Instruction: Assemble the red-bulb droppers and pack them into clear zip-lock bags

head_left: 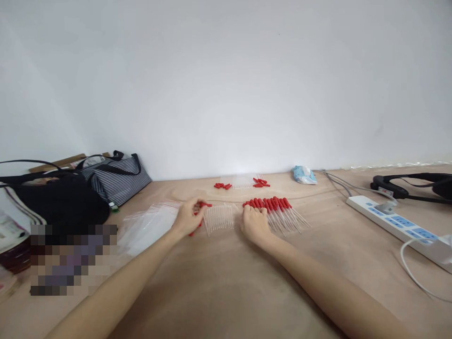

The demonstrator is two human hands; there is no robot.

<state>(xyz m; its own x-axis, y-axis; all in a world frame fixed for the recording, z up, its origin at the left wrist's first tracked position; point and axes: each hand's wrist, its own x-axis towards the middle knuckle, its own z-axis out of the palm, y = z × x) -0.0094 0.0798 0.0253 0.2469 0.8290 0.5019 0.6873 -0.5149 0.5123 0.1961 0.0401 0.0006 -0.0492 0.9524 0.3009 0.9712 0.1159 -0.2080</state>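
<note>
My left hand (pixel 187 218) is closed, its fingertips pinching a small red tubular piece (pixel 205 205). More red pieces (pixel 192 232) lie partly hidden beneath that hand. Between my hands, several thin clear sticks (pixel 221 217) lie side by side in a row. My right hand (pixel 254 222) rests with curled fingers at the left end of a row of red-tipped clear sticks (pixel 277 205), their thin ends fanning toward the lower right. A bit of red shows beside its fingertips; what the fingers grip is hidden.
Clear plastic bags (pixel 150 223) lie left of my left hand. Farther back are red pieces (pixel 222 186), more red pieces (pixel 261 182) and a clear sheet (pixel 240 181). A blue-white packet (pixel 304 175), power strip (pixel 399 223) and black headset (pixel 409 186) stand right; a striped bag (pixel 122 179) left.
</note>
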